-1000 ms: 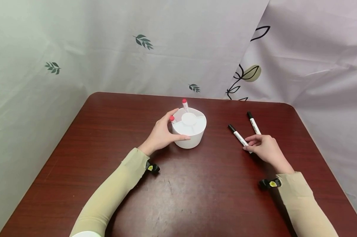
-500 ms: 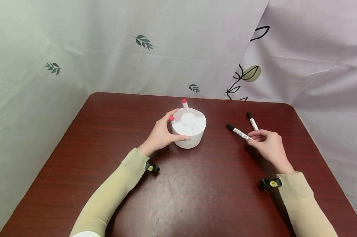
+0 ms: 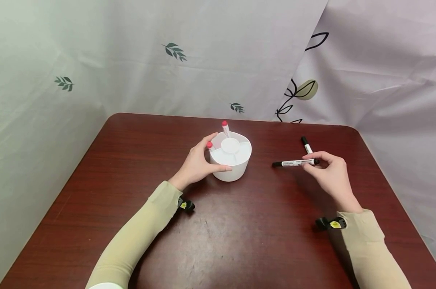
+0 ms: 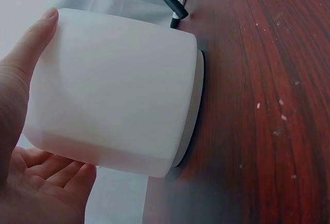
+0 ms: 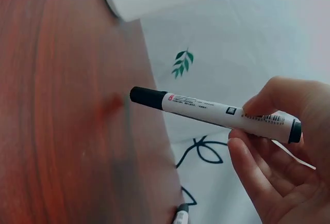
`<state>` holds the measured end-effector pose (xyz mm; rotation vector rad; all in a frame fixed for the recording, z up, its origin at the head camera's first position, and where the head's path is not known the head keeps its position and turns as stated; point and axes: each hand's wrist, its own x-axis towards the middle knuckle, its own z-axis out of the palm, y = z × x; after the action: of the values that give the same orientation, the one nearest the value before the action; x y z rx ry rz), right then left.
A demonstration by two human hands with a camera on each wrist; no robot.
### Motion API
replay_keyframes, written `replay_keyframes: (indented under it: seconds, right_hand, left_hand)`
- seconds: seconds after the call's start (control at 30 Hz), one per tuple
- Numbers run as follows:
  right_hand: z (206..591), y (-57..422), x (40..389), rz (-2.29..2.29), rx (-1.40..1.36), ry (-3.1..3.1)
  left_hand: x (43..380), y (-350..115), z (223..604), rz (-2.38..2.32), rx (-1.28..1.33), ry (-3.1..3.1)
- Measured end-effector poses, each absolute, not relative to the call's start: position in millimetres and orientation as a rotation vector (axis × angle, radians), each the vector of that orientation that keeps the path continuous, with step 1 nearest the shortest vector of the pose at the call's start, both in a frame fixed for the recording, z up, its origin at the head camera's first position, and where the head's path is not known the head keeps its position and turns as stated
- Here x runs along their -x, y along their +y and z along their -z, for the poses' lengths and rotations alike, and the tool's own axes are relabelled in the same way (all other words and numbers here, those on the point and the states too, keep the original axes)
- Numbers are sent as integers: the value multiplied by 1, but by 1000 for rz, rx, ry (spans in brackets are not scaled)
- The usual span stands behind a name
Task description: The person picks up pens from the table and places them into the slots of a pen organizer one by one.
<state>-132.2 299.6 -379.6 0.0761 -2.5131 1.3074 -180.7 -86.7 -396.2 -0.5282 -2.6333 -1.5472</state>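
A white pen holder (image 3: pixel 230 172) with several compartments stands on the table, and my left hand (image 3: pixel 194 166) grips its left side, thumb across the front. Two red-capped markers, one at the back (image 3: pixel 226 128) and one at the left (image 3: pixel 210 146), lean inside it. My right hand (image 3: pixel 330 172) pinches a black-capped marker (image 5: pixel 206 111) near its tail end, between thumb and fingers. This marker is raised above the table, its cap pointing left toward the holder. Behind the right hand lies a second black-capped marker (image 3: pixel 306 145), partly hidden by the fingers.
The dark red wooden table (image 3: pixel 232 233) reaches back to a pale curtain (image 3: pixel 138 60) printed with leaves. Black wrist cameras, left (image 3: pixel 186 204) and right (image 3: pixel 330 223), are strapped over the sleeves.
My right hand has lifted the black-capped marker off the table and turned it from slanting to nearly level. The left hand and the pen holder have stayed in place.
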Motion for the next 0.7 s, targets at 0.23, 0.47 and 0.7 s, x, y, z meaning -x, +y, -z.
replay_keyframes:
  seconds: [0.23, 0.47, 0.7]
  right_hand:
    - [373, 291, 135, -1388, -83, -2462]
    - [358, 281, 139, -1435, -96, -2416]
    - [336, 275, 142, -1510, -135, -2305]
  left_hand:
    - [181, -87, 396, 1544, 522, -2635]
    - [181, -86, 397, 1547, 527, -2629]
    - [182, -87, 397, 1546, 525, -2627]
